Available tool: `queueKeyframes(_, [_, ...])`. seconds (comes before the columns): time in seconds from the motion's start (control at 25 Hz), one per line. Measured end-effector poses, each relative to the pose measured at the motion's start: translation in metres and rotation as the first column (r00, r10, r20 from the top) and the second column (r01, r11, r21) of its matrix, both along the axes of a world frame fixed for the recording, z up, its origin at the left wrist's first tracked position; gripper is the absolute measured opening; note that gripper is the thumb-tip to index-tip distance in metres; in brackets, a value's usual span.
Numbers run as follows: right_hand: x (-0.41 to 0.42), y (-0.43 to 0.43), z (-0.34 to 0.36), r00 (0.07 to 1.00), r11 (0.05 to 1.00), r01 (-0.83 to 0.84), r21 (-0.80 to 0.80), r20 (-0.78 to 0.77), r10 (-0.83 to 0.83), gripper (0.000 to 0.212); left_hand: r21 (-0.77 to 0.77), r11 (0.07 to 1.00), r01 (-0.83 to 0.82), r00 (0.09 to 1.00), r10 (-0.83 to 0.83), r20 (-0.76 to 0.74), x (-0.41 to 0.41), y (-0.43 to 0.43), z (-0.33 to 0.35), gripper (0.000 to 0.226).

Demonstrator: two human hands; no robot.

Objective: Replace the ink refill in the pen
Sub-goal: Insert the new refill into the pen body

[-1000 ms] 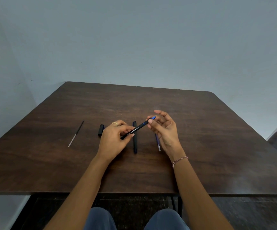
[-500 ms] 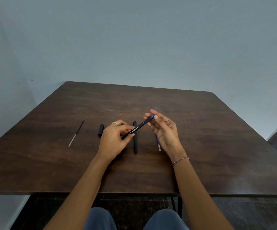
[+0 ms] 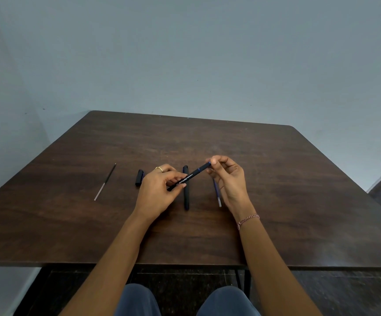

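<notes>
Black pen, dark brown wood-grain table

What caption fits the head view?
Left hand grips a black pen, right hand pinches its far end, above a wooden table with a second pen, cap, black refill and blue refill.

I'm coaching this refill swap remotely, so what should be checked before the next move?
1. Grip of left hand on pen, lower part: ok.
2. Pinch of right hand on pen's far end: ok.
3. Spare blue refill lying on table beside right hand: ok.
4. Loose cap out of the way, left of left hand: ok.
5. Far end loosened, old refill out: cannot tell.
</notes>
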State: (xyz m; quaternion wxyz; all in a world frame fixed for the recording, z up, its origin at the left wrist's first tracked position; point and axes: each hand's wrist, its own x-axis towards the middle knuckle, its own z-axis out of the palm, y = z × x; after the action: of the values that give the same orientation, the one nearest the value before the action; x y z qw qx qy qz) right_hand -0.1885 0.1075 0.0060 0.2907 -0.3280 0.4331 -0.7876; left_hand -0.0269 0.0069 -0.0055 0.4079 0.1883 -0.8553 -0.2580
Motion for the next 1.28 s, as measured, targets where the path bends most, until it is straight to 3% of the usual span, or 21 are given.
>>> queueKeyframes(0.2, [0.0007,0.0034,-0.0010,0.986,0.987,-0.159,-0.036,-0.045,0.158,0.037,0.004,1.000,-0.004,1.000,0.004,-0.002,0.0004,-0.0003,0.0000,0.025])
queueKeyframes(0.36, [0.0020,0.0030,0.0007,0.990,0.990,-0.135,-0.029,-0.040,0.134,0.037,-0.001,1.000,-0.011,1.000,0.011,0.000,0.0002,-0.0005,-0.0001,0.025])
queueKeyframes(0.56, [0.0003,0.0005,-0.0011,0.991,0.996,0.020,0.090,-0.137,-0.008,0.035,-0.015,1.000,-0.001,1.000,0.001,0.010,-0.0008,-0.0003,-0.0005,0.026])
queueKeyframes(0.72, [0.0001,0.0003,-0.0010,0.996,0.995,-0.089,0.037,-0.014,0.090,0.018,-0.001,1.000,-0.004,1.000,0.004,-0.015,-0.0007,-0.0008,-0.0005,0.025])
queueKeyframes(0.8, [-0.0010,0.0012,-0.0007,0.989,0.989,-0.146,0.027,0.045,0.144,0.021,-0.002,1.000,-0.012,1.000,0.012,-0.014,-0.0006,-0.0007,-0.0002,0.024])
queueKeyframes(1.12, [0.0014,-0.0010,0.0001,0.998,0.996,-0.061,0.058,0.008,0.060,0.015,-0.010,1.000,-0.009,1.000,0.008,-0.022,0.0003,0.0011,0.0012,0.023])
queueKeyframes(1.28, [0.0001,0.0009,-0.0008,0.987,0.987,-0.160,-0.016,0.025,0.160,0.021,-0.016,1.000,-0.014,1.000,0.013,-0.025,0.0004,0.0009,0.0014,0.023])
